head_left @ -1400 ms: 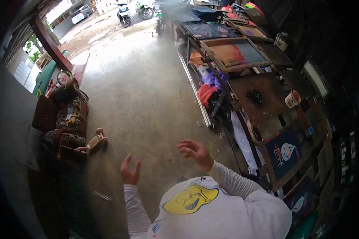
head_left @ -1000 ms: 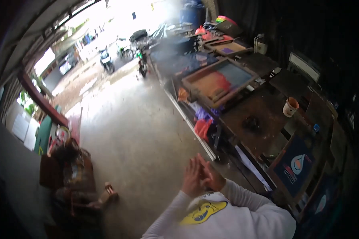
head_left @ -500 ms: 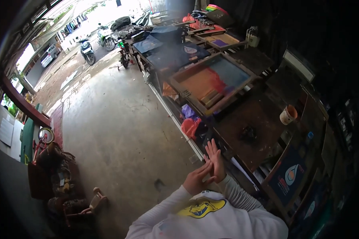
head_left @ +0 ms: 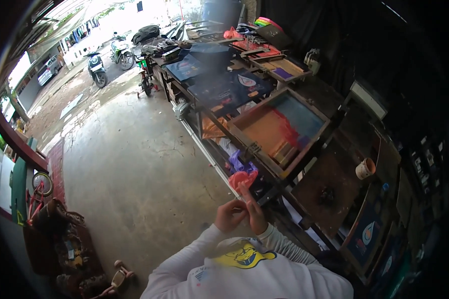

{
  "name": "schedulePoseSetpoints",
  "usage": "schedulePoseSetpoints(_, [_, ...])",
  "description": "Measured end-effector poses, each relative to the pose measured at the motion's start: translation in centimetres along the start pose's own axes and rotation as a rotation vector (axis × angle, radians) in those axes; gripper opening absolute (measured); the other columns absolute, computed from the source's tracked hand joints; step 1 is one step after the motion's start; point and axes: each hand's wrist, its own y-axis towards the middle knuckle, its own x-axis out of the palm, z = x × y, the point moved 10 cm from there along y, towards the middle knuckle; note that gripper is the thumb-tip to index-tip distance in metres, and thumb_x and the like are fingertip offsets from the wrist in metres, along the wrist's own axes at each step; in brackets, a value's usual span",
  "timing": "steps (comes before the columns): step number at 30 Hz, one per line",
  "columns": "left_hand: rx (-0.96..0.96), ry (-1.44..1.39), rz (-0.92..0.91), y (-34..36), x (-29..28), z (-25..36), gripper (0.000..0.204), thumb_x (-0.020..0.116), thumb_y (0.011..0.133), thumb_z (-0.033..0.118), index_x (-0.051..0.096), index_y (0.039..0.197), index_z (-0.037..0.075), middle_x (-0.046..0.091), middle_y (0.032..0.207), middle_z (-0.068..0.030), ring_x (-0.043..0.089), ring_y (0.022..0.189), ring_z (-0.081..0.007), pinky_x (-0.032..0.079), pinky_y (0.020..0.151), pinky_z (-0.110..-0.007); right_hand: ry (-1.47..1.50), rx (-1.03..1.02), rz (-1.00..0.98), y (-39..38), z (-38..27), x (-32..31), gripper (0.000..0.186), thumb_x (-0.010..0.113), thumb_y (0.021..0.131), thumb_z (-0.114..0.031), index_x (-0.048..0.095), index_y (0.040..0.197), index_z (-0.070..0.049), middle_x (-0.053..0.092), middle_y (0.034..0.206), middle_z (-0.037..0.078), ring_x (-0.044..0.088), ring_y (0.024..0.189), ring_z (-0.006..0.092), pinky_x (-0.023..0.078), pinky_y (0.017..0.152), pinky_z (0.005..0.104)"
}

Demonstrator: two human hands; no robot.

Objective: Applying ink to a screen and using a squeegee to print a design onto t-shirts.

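Both of my hands are raised in front of my chest, touching each other. My left hand [head_left: 230, 216] has its fingers curled, with the tips against the palm side of my right hand; whether anything small sits between them is hidden. My right hand [head_left: 256, 215] is held upright, its fingers stretched out and pointing up. Just beyond the fingertips hangs a red plastic bag [head_left: 243, 180] at the bench side, with a purple plastic bag [head_left: 241, 163] behind it. The nearest large item is a wooden screen-printing frame [head_left: 306, 151], stained orange, red and blue, raised at a tilt.
A stained work board [head_left: 317, 192] and a paint-smeared cup [head_left: 365, 169] lie to the right. Dark printed fabric panels [head_left: 360, 241] rest nearer. Concrete floor [head_left: 134, 154] stretches left, with a worn armchair [head_left: 60, 244] and a small wooden item [head_left: 118, 279]. Motorbikes [head_left: 97, 70] stand outside.
My left fingers have gone from stretched across the right palm to curled against it. Both hands sit slightly lower and further left in view. The whole view has turned a little.
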Motion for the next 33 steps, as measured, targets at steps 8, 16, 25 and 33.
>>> schedulePoseSetpoints(8, [-0.026, -0.14, 0.035, 4.6, -8.8, -0.4, 0.022, 0.073, 0.09, 0.009, 0.063, 0.108, -0.001, 0.068, 0.097, -0.0058, 0.066, 0.09, -0.0119, 0.055, 0.083, -0.029, -0.009, 0.064, -0.016, 8.1, 0.5, 5.9, 0.083, 0.039, 0.1, -0.066, 0.037, 0.154, -0.002, 0.024, 0.164, 0.02, 0.019, 0.153, 0.0301, 0.014, 0.122, 0.0428])
schedulePoseSetpoints(16, [-0.068, -0.05, -0.138, 10.2, -6.8, -1.3, 0.041, 0.065, 0.089, 0.006, 0.057, 0.128, -0.002, 0.065, 0.11, -0.004, 0.062, 0.1, -0.013, 0.049, 0.088, -0.026, -0.052, 0.078, 0.059, 11.7, 1.6, 2.3, 0.079, 0.039, 0.1, -0.065, 0.045, 0.15, -0.004, 0.029, 0.162, 0.02, 0.024, 0.152, 0.0304, 0.015, 0.122, 0.042])
schedulePoseSetpoints(25, [0.08, 0.31, -0.295, 20.0, 0.1, -2.4, 0.036, 0.064, 0.086, 0.005, 0.055, 0.12, 0.002, 0.066, 0.101, -0.0191, 0.067, 0.086, -0.0359, 0.053, 0.076, -0.039, 0.005, 0.047, 0.268, 14.4, 3.8, -8.3, 0.071, 0.04, 0.103, -0.06, 0.046, 0.149, -0.006, 0.032, 0.16, 0.022, 0.023, 0.152, 0.0288, 0.015, 0.122, 0.0413])
schedulePoseSetpoints(33, [0.314, 0.391, -0.55, 25.8, 6.7, -1.0, 0.052, 0.065, 0.081, -0.003, 0.051, 0.131, 0.0, 0.051, 0.135, -0.0236, 0.056, 0.116, -0.0415, 0.046, 0.101, -0.044, 0.203, 0.122, 0.497, 16.9, 8.2, -18.8, 0.073, 0.045, 0.104, -0.055, 0.035, 0.153, -0.002, 0.041, 0.156, 0.01, 0.031, 0.148, 0.0217, 0.021, 0.121, 0.0364])
